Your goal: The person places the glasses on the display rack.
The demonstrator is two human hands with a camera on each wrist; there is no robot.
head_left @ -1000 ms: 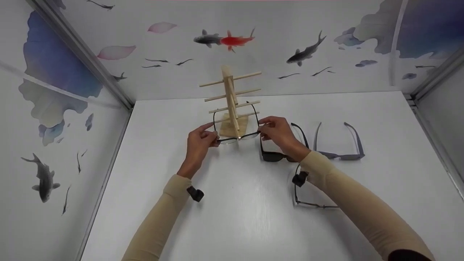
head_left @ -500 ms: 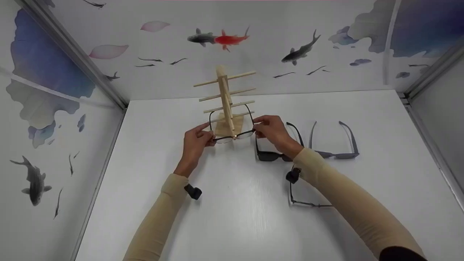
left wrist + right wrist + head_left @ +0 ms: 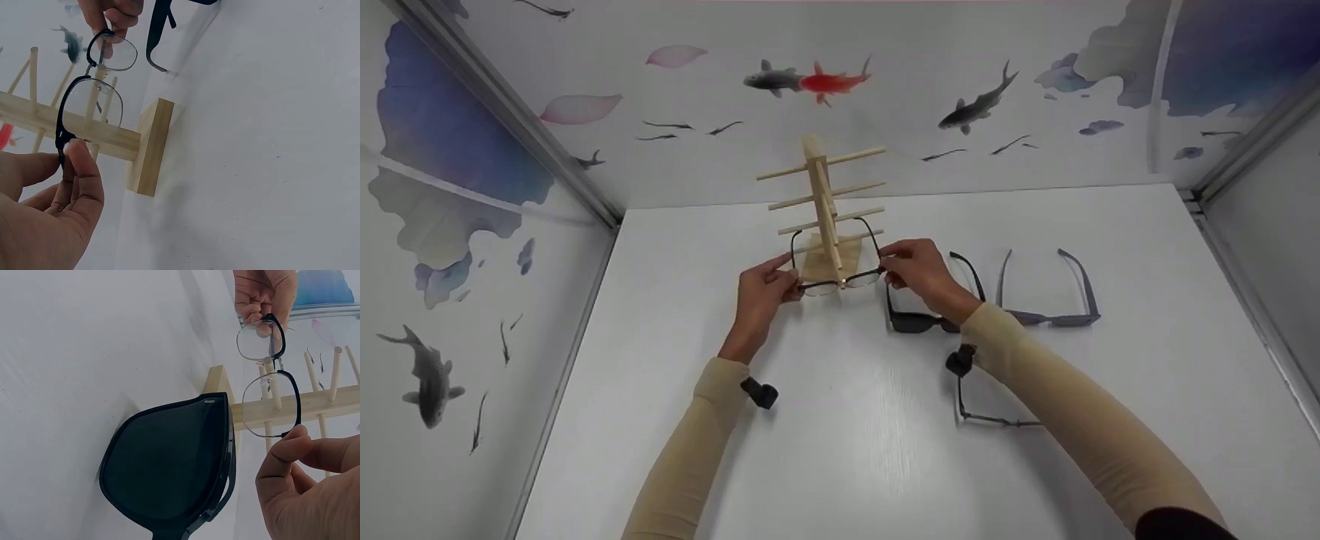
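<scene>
"One white table (image 3: 840,457) fills most of the head view, below walls painted with fish. What covers most of it?"

"The right sleeve (image 3: 1080,394). It crosses a thin-framed pair (image 3: 997,420), so only part of that shows. The left sleeve (image 3: 686,457) lies well apart from it."

"And the wooden stand (image 3: 823,199)?"

"Upright near the back wall, pegs out to both sides. In the right wrist view, a big dark lens blocks part of its base."

"What are the hands doing?"

"The left hand (image 3: 761,296) pinches one end of the black-browed glasses (image 3: 821,287), the right hand (image 3: 922,271) pinches the other. Fingers cover both outer corners. The lenses are in front of the post, an arm on each side of it. Those arms cross the lower pegs in the head view; whether they touch, I can't tell."

"What else is close?"

"Dark sunglasses (image 3: 913,322), partly behind the right hand and wrist, cut off at the top of the left wrist view. Just beside them, a grey pair (image 3: 1072,321), one lens partly behind the sleeve."

"Smallest?"

"A black wrist camera (image 3: 960,361) by the right cuff, hiding some of the thin-framed pair, and clear nose pads (image 3: 103,87), hard to make out against the wood."
</scene>
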